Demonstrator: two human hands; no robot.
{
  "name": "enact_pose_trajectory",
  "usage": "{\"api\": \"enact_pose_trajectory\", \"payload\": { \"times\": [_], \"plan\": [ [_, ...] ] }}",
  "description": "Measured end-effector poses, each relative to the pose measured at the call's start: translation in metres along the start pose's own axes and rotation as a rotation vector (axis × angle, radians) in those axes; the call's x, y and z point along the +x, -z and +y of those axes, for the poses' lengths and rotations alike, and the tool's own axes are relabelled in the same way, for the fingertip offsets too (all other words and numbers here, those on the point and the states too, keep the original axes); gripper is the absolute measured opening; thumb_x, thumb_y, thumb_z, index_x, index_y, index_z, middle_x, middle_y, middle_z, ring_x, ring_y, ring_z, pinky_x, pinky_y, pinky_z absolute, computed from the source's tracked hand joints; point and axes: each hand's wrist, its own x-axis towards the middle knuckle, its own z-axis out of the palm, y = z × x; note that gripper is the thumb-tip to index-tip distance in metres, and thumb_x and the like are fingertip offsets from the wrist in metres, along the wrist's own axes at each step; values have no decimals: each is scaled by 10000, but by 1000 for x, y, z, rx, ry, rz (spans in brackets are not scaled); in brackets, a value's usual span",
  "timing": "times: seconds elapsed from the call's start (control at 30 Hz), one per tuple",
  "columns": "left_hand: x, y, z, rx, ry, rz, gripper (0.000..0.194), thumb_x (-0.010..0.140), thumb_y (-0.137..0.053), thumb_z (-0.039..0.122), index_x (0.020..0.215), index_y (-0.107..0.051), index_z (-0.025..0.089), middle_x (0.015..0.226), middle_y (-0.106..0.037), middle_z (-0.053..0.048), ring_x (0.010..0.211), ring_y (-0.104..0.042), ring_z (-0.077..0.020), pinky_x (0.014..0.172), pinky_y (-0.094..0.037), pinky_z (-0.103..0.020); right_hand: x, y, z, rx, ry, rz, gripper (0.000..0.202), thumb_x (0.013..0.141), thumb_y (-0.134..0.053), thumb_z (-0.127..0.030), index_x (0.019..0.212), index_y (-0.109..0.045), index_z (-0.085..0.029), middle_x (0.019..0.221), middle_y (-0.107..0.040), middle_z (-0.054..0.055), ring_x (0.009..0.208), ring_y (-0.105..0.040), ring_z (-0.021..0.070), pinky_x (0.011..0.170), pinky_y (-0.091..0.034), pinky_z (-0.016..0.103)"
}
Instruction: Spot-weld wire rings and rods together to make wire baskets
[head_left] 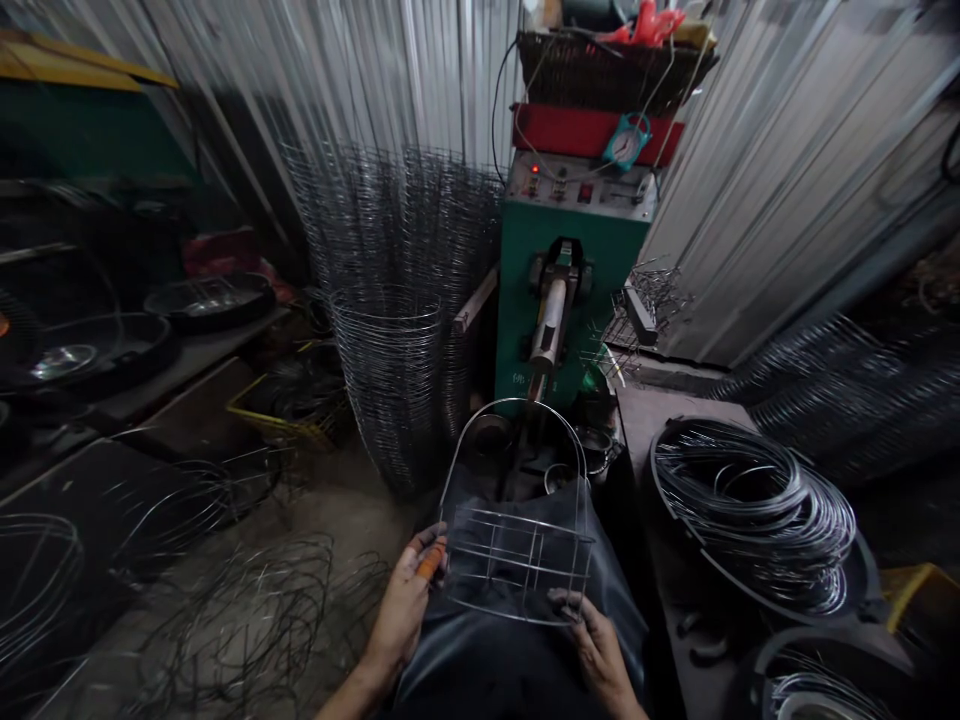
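Observation:
A wire frame (517,575) with a tall arched loop and several cross wires sits over my lap, in front of the dark apron (517,670). My left hand (421,575), with orange tape round a finger, is closed on the frame's left side. Gripping its lower right corner is my right hand (589,630), thumb and fingers pinched on the wire. Beyond the frame stands a green machine (574,230) with a metal arm (550,320) pointing towards me; its red lamp is lit.
To the right, a round black tray (660,480) holds many wire rings (750,500). Tall stacks of wire hoops (390,370) rise left of the machine. Loose wire frames (255,610) cover the floor at left. A teal clock (627,142) hangs on the machine's top.

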Motion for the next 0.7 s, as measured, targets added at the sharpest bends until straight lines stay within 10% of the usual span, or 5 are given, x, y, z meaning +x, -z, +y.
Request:
{"api": "enact_pose_trajectory", "payload": {
  "times": [0.47, 0.7],
  "plan": [
    [3, -2, -5, 1, 30, -20, 528, 502, -767, 490, 930, -660, 199, 611, -513, 35, 497, -384, -65, 470, -302, -180, -2, 4, 16, 12, -33, 38, 295, 767, -449, -597, 920, -664, -465, 943, -688, 6, 954, -613, 329, 846, -482, 451],
    [0, -4, 4, -24, 34, -25, 477, 508, -770, 454, 890, -673, 186, 555, -465, 47, 488, -363, -61, 463, -303, -169, -4, 3, 8, -37, 19, 34, 386, 817, -435, -556, 954, -685, -296, 934, -683, 79, 906, -626, 291, 809, -498, 409]
  ]
}}
